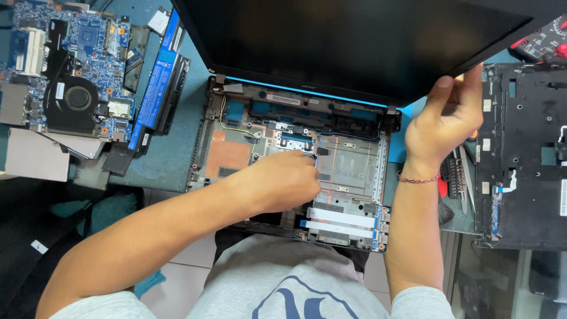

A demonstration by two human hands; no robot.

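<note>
Left hand (283, 180) in laptop base (354, 171), right hand (443, 121) gripping lid (354, 41)

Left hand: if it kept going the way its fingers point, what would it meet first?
The left hand points right, across the open laptop base. Its fingertips already seem to be at a thin black cable, so that comes first, then the bare metal floor; depth is unclear.

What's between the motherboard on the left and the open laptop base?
Head view: a blue-labelled battery lies between the motherboard and the laptop base, then bare teal mat.

Teal bench (171, 153) carries laptop base (236, 155); blue battery (158, 80); motherboard (71, 65); black cover (522, 153).
</note>
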